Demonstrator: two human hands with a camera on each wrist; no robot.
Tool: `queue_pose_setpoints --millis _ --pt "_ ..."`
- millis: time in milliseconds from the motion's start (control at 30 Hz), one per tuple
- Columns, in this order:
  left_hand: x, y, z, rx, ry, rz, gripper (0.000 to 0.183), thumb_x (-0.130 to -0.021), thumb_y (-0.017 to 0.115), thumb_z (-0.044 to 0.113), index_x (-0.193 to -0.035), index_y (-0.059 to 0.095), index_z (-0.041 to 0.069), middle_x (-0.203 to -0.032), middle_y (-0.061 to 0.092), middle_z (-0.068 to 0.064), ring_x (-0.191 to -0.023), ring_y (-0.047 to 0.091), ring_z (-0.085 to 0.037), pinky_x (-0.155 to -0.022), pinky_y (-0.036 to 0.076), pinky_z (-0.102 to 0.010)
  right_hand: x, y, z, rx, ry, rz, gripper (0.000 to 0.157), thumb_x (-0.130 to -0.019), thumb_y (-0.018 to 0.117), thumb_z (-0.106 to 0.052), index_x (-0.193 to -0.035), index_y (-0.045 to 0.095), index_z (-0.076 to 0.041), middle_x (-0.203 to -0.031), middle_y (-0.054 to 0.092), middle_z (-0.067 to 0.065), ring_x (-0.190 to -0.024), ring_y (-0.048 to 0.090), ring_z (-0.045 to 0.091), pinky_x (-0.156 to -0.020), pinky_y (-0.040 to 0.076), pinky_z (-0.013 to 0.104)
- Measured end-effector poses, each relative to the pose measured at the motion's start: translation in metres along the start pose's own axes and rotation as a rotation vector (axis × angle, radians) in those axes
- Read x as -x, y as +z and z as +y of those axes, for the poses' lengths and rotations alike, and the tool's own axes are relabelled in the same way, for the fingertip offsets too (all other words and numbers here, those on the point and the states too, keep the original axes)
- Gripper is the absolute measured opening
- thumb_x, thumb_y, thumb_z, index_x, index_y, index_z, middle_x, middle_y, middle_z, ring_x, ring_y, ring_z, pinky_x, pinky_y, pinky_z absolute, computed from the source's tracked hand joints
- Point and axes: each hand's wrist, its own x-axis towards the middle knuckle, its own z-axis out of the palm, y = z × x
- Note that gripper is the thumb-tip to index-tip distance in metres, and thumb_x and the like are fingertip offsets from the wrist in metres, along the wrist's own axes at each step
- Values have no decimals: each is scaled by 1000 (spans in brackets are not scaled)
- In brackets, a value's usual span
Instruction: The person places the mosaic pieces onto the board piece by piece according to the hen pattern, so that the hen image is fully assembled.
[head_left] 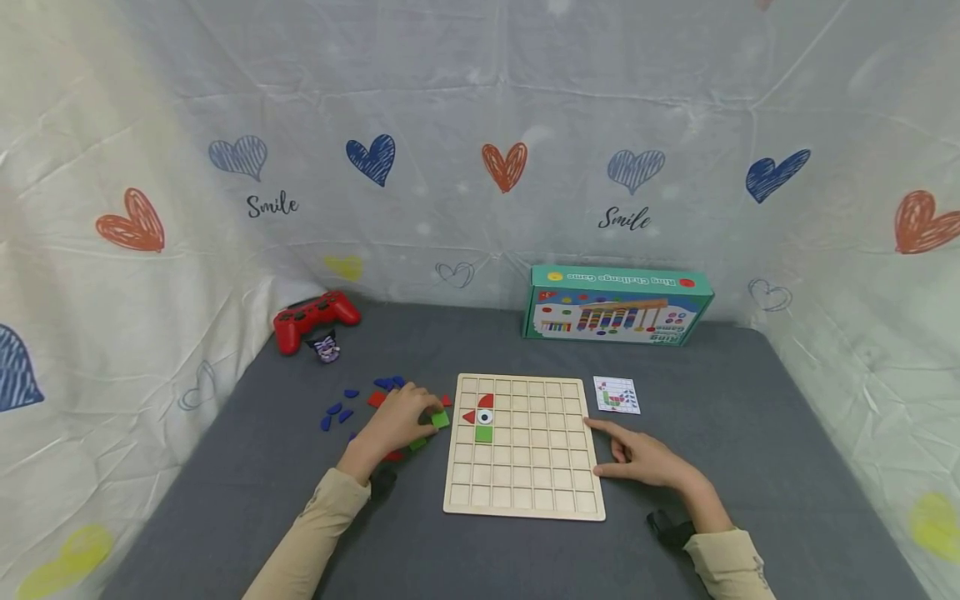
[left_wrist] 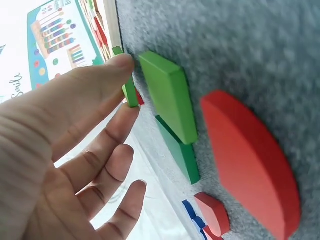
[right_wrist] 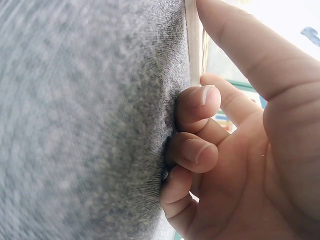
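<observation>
My left hand pinches a green square tile between thumb and fingertips, just left of the wooden grid board. In the left wrist view that tile is seen edge-on, above the cloth. Below it lie another light green tile, a dark green tile and a red curved-edge piece. On the board's upper left sit a red quarter-round, a red triangle, a white eye tile and a green square. My right hand touches the board's right edge with thumb and index finger, other fingers bent.
Several blue pieces lie scattered left of the board. A pattern card is at the board's right. Farther back stand a Ring Challenge Game box, a red game controller and a small purple figure.
</observation>
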Motion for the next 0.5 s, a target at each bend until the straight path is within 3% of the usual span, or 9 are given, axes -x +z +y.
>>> queue_pose_setpoints --millis 500 --pt "7 4 15 30 119 49 28 -72 79 24 -98 71 20 -91 63 6 -80 46 -12 -71 39 -35 1 0 0 -3 24 -9 71 -82 68 -39 -142 38 -15 -63 41 -8 -49 32 2 -48 27 19"
